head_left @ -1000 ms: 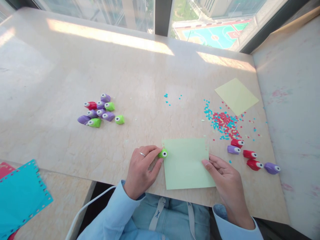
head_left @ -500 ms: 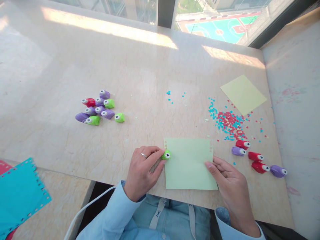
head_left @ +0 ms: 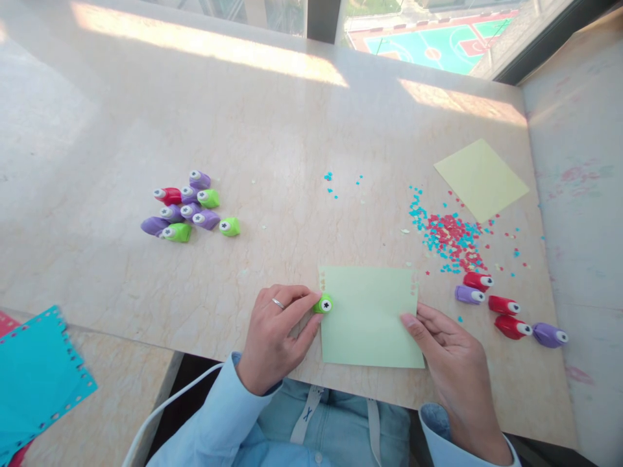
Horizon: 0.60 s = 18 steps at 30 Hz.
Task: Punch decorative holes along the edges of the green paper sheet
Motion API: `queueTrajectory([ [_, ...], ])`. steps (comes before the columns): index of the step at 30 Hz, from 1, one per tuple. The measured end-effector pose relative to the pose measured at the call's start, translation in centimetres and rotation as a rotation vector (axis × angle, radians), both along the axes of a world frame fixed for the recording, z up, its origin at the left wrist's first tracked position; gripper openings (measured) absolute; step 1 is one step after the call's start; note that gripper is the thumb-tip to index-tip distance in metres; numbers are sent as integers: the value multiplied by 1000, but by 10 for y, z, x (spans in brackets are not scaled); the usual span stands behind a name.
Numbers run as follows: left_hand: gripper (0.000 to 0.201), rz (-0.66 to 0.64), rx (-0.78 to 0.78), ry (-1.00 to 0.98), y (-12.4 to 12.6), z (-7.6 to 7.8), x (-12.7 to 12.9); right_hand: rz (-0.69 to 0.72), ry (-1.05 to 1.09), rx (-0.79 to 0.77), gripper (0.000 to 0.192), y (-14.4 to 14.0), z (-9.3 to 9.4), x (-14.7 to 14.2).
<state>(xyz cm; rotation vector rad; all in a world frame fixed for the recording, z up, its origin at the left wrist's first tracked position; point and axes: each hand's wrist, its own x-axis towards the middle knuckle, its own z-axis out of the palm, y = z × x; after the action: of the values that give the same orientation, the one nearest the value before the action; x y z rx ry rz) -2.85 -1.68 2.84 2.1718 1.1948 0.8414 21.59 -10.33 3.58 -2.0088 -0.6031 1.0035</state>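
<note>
Bright strips of sunlight lie across the pale bench (head_left: 272, 130), close to the window frame (head_left: 323, 21) at its far edge. At the near edge of the bench is the light green sheet (head_left: 370, 324), with small holes (head_left: 322, 283) along its left side, by the far left corner, and some others by the far right corner. The green punch (head_left: 323, 303) is on the left edge of the sheet, just nearer than these holes. The left hand (head_left: 278, 334) pinches it, with thumb and first finger narrow around its body. The right hand (head_left: 452, 363) has its thumb upon the right edge of the sheet; its other fingers are partly hidden, so how firmly they hold I cannot tell. Also whether the paper is inside the punch cannot be seen.

For a clean hole, I think the paper should enter straight and to equal depth, with the same spacing as in the row. Pressing should go vertically, with the punch supported by the bench, while the right hand holds the sheet flat; a tilted press could crease the thin paper
</note>
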Motion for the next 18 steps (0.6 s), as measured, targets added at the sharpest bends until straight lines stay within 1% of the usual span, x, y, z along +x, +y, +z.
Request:
queueTrajectory([
  [18,23,-9,-8,-6,-1,-1,0,-12,5,16,40,-1,-2,0],
])
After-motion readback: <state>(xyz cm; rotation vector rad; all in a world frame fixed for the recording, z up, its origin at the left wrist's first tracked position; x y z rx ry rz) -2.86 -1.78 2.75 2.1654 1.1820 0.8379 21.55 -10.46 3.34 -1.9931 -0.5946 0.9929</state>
